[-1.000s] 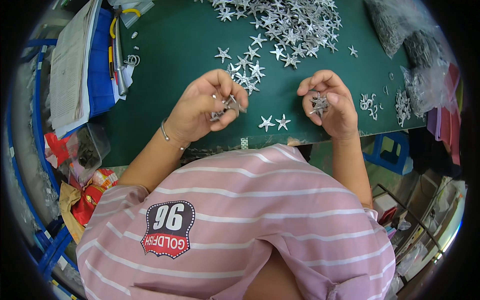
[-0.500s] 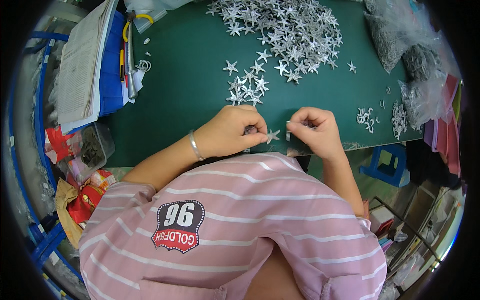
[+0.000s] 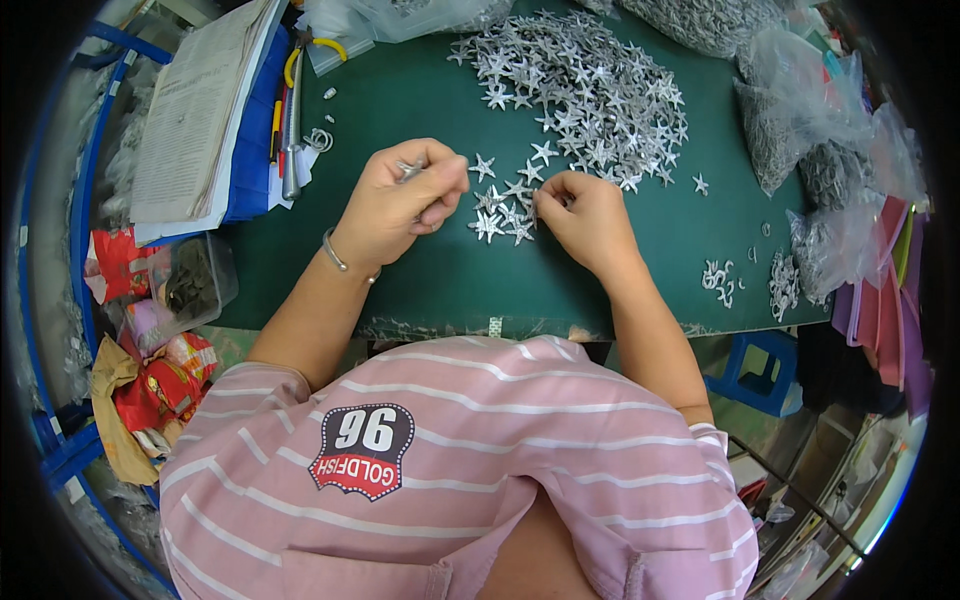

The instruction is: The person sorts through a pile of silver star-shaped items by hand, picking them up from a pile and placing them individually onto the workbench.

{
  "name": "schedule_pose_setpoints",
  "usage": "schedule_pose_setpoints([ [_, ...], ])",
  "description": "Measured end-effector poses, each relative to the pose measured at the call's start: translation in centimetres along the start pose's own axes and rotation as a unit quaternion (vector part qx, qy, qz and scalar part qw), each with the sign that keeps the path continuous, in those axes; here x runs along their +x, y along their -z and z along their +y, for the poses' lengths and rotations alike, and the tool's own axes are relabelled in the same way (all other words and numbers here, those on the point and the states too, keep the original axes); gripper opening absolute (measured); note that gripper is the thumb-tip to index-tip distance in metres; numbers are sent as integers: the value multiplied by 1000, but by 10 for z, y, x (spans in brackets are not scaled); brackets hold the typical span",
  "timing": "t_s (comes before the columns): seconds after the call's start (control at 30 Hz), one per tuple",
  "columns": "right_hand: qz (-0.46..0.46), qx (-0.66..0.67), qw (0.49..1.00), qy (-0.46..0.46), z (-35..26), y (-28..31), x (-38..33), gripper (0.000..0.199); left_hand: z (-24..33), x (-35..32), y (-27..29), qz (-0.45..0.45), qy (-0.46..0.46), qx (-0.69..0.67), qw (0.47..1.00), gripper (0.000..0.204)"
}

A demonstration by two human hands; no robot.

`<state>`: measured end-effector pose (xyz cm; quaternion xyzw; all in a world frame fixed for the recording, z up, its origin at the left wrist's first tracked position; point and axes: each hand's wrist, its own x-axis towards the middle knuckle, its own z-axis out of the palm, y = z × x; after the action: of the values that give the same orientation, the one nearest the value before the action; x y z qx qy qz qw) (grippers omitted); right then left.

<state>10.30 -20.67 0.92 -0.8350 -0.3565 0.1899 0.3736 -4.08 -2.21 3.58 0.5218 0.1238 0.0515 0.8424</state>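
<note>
Sm. workshop: green worktop (image 3: 660, 260) w/ metal star heap (image 3: 590, 95), bagged grey pcs (image 3: 768, 150), pliers (image 3: 290, 68)

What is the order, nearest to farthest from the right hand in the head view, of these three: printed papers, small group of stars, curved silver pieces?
1. Small group of stars: just left of the right hand, beside its fingertips.
2. Curved silver pieces: off to the right.
3. Printed papers: far left.
</note>
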Motion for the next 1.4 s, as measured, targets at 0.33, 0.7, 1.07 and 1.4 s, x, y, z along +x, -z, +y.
schedule_pose_setpoints([
  [0.33,-111,377,914,-94,6,33,10,15,-19,48,9,89,-77,573,811,25],
  [0.7,-16,-181,969,169,-5,7,28,11,-21,31,8,85,-223,595,768,17],
  [1.07,-87,-154,970,169,-6,17,23,22,0,22,19,114,-119,503,848,10],
  [1.4,-67,-125,972,189,4,26,-1,21,-25,25,12,75,-118,590,795,19],
])
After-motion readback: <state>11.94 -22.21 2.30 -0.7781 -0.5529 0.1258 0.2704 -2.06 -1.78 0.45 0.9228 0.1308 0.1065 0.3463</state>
